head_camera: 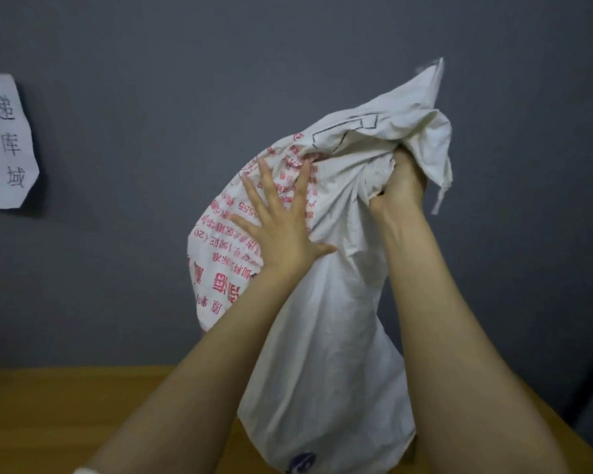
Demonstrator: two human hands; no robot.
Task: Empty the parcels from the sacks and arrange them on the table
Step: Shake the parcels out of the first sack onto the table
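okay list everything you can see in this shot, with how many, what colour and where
sack: one, white with red print, held up over the table, right of centre
table: one, yellow-brown wood, along the bottom
paper sign: one, white with dark handwriting, on the wall at the left edge
wall: one, grey, filling the background
parcels: none visible; whether any are inside the sack cannot be told
left hand: one, fingers spread, flat against the printed side of the sack
right hand: one, closed on bunched cloth near the top of the sack
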